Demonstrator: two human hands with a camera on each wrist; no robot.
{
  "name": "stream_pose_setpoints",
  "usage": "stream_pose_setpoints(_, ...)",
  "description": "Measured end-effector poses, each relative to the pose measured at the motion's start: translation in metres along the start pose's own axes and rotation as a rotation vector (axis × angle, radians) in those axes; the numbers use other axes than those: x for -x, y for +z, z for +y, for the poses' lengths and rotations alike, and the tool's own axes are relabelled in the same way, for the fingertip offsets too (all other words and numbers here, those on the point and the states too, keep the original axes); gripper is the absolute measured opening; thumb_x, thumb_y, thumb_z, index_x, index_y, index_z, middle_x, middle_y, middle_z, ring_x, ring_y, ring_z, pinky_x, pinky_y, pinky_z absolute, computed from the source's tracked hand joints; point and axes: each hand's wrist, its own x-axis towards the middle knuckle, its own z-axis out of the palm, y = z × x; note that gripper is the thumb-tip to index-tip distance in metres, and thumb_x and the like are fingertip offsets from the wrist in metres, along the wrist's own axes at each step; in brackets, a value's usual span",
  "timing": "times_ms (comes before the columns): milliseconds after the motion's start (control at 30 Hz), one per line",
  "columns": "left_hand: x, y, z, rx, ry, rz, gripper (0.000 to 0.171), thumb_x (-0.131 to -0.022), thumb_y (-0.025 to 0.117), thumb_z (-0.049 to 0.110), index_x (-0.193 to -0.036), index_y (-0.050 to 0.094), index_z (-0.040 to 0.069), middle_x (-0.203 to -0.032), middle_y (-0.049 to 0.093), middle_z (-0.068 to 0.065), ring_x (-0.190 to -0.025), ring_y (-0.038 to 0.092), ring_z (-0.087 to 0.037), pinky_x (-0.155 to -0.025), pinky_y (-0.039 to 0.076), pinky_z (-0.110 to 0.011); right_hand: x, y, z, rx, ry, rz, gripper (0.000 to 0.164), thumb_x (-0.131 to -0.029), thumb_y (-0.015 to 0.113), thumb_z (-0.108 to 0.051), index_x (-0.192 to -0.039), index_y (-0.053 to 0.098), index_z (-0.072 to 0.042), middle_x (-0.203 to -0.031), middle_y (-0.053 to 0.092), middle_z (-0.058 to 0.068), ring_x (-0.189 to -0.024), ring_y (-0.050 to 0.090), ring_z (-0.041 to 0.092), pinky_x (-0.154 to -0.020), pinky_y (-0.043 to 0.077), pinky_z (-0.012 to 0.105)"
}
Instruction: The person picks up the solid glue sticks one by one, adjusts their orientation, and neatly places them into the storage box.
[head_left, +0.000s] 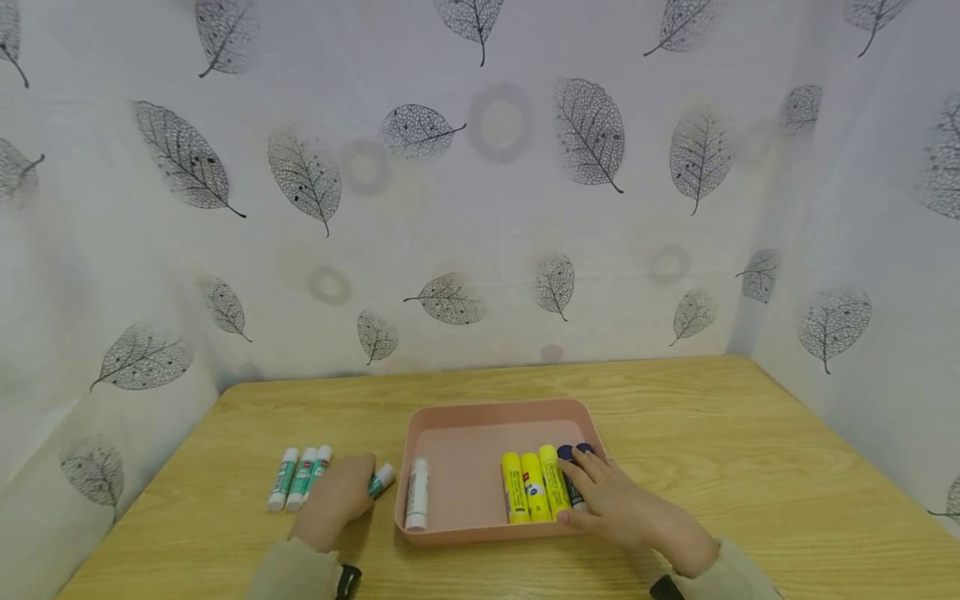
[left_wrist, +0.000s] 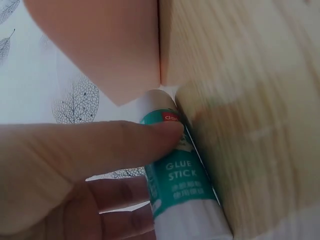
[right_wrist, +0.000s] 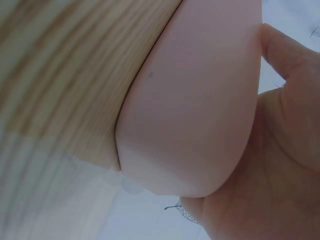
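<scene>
Left of the pink tray [head_left: 495,536], my left hand [head_left: 341,497] holds a green-and-white glue stick [head_left: 382,481] close to the table. The left wrist view shows the thumb across the label of this glue stick [left_wrist: 175,172], with fingers behind it. My right hand [head_left: 618,502] lies over the tray's right rim, fingers extended across dark blue glue sticks [head_left: 576,492] and partly hiding them. Beside those, inside the tray, lie three yellow glue sticks [head_left: 534,487]. A white glue stick [head_left: 417,496] lies along the tray's left wall.
Three more green-and-white glue sticks [head_left: 302,477] lie side by side on the wooden table [head_left: 697,425], left of my left hand. A leaf-patterned curtain [head_left: 495,217] encloses the back and sides of the table.
</scene>
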Motion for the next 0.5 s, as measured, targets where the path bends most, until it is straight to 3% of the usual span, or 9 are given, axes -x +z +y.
stream_pose_setpoints(133, 0.001, 0.0, 0.002, -0.034, 0.006, 0.069, 0.016, -0.065, 0.06, 0.006, -0.071, 0.045, 0.006, -0.062, 0.044, -0.004, -0.057, 0.044, -0.018, -0.049, 0.038, -0.034, 0.0, 0.0, 0.0, -0.003, -0.004, -0.002, 0.067, -0.077, 0.029, -0.052, -0.124, 0.021, -0.005, -0.127, 0.012, 0.017, -0.115, 0.008, 0.028, -0.088, 0.008, 0.047)
stream_pose_setpoints(333, -0.005, 0.004, 0.004, -0.146, -0.017, 0.377, 0.023, -0.067, 0.06, 0.009, -0.082, 0.045, 0.0, -0.068, 0.04, -0.013, -0.059, 0.041, -0.026, -0.041, 0.035, -0.033, 0.0, 0.0, 0.0, -0.001, 0.002, -0.005, 0.068, -0.077, 0.029, -0.053, -0.124, 0.021, -0.005, -0.127, 0.012, 0.018, -0.115, 0.008, 0.029, -0.088, 0.009, 0.048)
stream_pose_setpoints(500, -0.022, 0.017, -0.003, -0.238, -0.041, 0.435, 0.041, -0.058, 0.065, 0.004, -0.092, 0.043, 0.002, -0.076, 0.038, -0.012, -0.066, 0.038, -0.026, -0.039, 0.034, -0.032, 0.0, 0.0, 0.0, 0.0, 0.001, -0.002, 0.068, -0.077, 0.03, -0.053, -0.124, 0.022, -0.005, -0.127, 0.012, 0.018, -0.115, 0.008, 0.029, -0.088, 0.01, 0.048)
